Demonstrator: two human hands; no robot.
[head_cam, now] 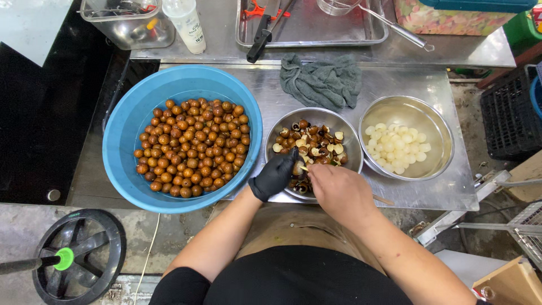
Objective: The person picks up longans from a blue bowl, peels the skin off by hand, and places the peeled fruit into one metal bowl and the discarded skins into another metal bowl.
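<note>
Stainless steel is covering the whole worktop (446, 195), dull and scuffed, and a person is standing at its near edge, leaning over three bowls. On their left a blue plastic basin (127, 121) is sitting heaped with small round brown fruits (192, 147), shells glossy. In the middle, a steel bowl (350, 141) is collecting split shells and pale scraps (310, 144); on their right another steel bowl (437, 135) is holding the peeled white flesh (395, 148).

The left hand (274, 176), in a black glove, is curling closed around one fruit (297, 168), pinching it between thumb and fingertips right over the near rim of the middle bowl. The right hand (339, 189), bare, is closing in a fist round a thin wooden-looking stick (381, 199) whose tip is meeting the fruit; I can't quite tell whether it is a skewer or a slim-handled blade. Both forearms are angling inward from the body, wrists bent down, elbows tucked close.

That fruit is looking light and hard-shelled but brittle, the flesh inside wet and slippery, so a pinch across its sides seems to me the safest hold.

Behind, a crumpled grey cloth (322, 82), a steel tray (313, 34) and a white bottle (186, 25) are lying along the back.
</note>
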